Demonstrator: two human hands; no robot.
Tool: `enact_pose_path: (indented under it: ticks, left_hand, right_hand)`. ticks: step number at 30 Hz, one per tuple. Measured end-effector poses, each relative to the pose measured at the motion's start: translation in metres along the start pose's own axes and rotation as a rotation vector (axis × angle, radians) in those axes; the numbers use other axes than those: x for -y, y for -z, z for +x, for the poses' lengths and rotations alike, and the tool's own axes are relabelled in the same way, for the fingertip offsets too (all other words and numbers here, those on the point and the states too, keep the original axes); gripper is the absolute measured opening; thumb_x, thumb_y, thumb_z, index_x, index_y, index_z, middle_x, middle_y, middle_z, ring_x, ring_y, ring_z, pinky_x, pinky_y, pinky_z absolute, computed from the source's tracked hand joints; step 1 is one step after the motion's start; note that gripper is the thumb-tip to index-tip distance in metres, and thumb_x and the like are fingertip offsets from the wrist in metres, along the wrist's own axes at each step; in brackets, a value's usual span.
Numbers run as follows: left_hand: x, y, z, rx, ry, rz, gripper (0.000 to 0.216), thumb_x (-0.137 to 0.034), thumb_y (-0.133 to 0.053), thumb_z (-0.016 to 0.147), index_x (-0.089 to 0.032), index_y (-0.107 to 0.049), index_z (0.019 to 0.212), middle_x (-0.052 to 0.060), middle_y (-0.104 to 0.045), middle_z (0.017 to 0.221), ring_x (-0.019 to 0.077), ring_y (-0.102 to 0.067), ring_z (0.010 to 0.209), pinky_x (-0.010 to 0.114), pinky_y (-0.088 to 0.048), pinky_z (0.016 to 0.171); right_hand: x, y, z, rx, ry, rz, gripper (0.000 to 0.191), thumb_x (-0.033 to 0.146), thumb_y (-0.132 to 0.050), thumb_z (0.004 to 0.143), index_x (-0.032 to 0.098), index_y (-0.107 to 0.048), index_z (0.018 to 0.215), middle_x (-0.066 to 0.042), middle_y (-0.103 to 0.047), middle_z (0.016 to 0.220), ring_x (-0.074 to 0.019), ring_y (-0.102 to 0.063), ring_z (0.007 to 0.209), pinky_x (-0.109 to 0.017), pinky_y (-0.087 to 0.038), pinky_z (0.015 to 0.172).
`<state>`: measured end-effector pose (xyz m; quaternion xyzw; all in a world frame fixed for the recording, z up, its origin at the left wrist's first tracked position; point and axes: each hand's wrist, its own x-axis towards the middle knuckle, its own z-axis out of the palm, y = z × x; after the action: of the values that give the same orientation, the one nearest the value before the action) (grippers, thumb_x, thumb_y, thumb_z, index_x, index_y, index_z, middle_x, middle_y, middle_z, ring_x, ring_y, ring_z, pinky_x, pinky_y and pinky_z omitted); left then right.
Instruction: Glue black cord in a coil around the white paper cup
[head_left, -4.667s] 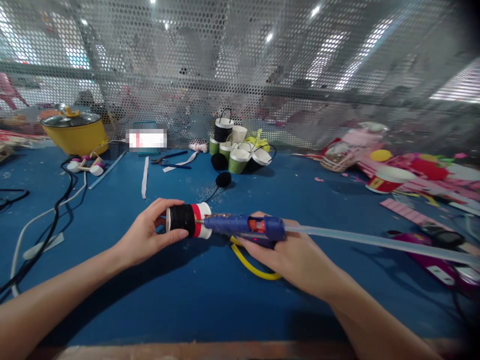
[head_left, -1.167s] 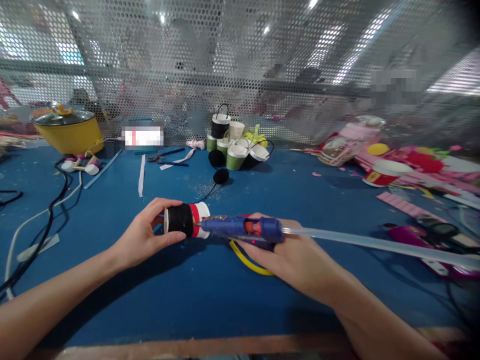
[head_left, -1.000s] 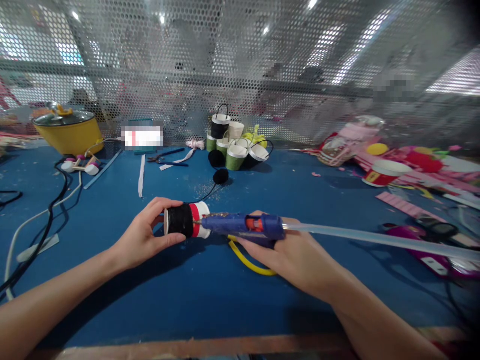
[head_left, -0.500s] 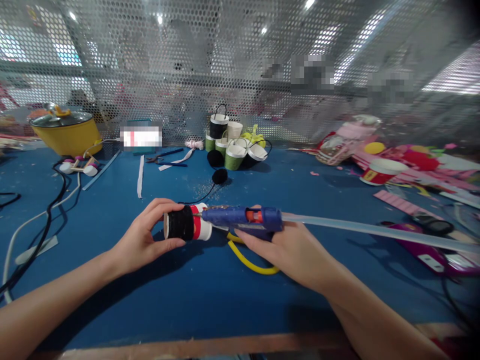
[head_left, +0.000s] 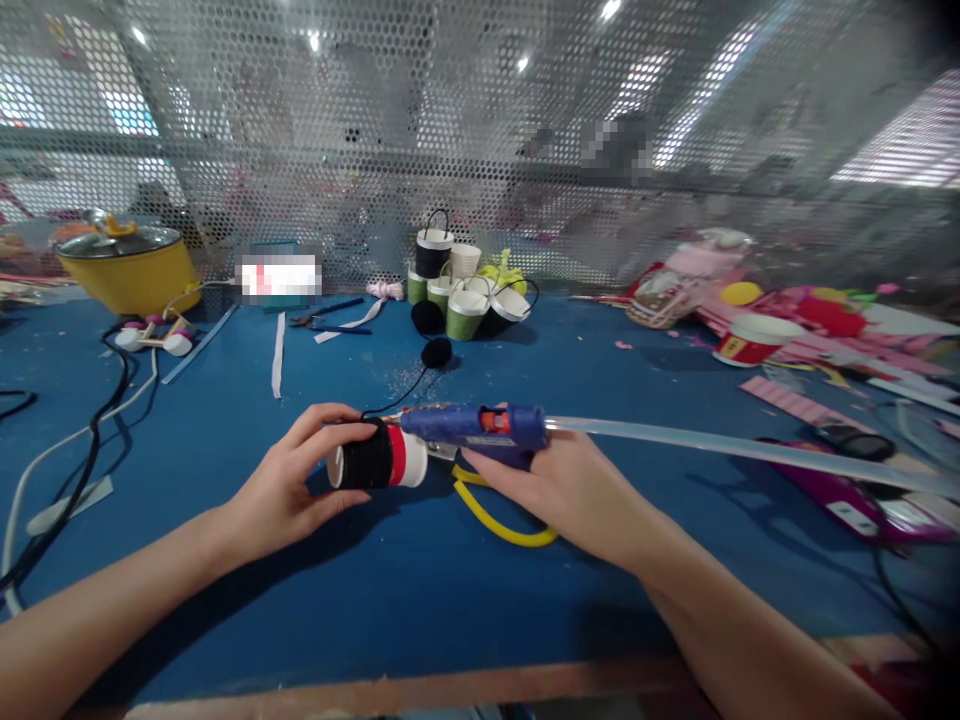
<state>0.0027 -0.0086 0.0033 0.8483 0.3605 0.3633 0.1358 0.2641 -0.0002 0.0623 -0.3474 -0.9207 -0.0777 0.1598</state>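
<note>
My left hand [head_left: 307, 470] grips a small paper cup [head_left: 411, 458] lying on its side, its base end toward the left. Black cord is wound round much of the cup, and a red band and white rim show at the right. A strand of cord runs from the cup to a black ball of yarn [head_left: 436, 352]. My right hand [head_left: 555, 490] is closed round a blue hot glue gun [head_left: 450, 424], whose nozzle is at the top of the cup by the cord's edge. A long translucent glue stick [head_left: 697, 442] sticks out of the gun's back.
Yellow-handled scissors [head_left: 510, 537] lie under the right hand. Behind are green and black wrapped cups [head_left: 466, 315] and pliers [head_left: 330, 312]. A yellow pot [head_left: 131, 275] and cables [head_left: 94, 430] are at left; a red-and-white cup [head_left: 754, 340] and a purple power strip [head_left: 832, 490] at right.
The glue gun's nozzle has shifted left and up along the cup's top. The cup has turned slightly in my left hand, and the fingers have moved over its upper side.
</note>
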Motion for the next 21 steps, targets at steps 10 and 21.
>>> enact_pose_path:
  ticks: [10,21]
  left_hand:
    - [0.001,0.001,-0.002,0.012,-0.043,0.051,0.038,-0.023,-0.057,0.081,-0.022,-0.045,0.117,0.011,-0.045,0.118,0.0236,-0.047,0.109,0.039,-0.044,0.091]
    - [0.006,-0.004,0.003,-0.196,0.365,-0.517,0.044,-0.024,-0.064,0.073,-0.021,-0.045,0.113,0.006,-0.05,0.108,0.02,-0.052,0.103,0.037,-0.045,0.089]
  right_hand:
    - [0.006,0.004,0.01,0.072,-0.502,0.539,0.022,0.033,-0.051,0.079,0.017,-0.06,0.066,0.002,-0.059,0.054,-0.013,-0.053,0.049,-0.024,-0.042,0.049]
    - [-0.067,-0.001,0.004,0.134,-0.848,0.615,0.034,0.048,-0.054,0.075,0.017,-0.053,0.061,-0.001,-0.057,0.055,-0.0103,-0.049,0.047,-0.023,-0.04,0.046]
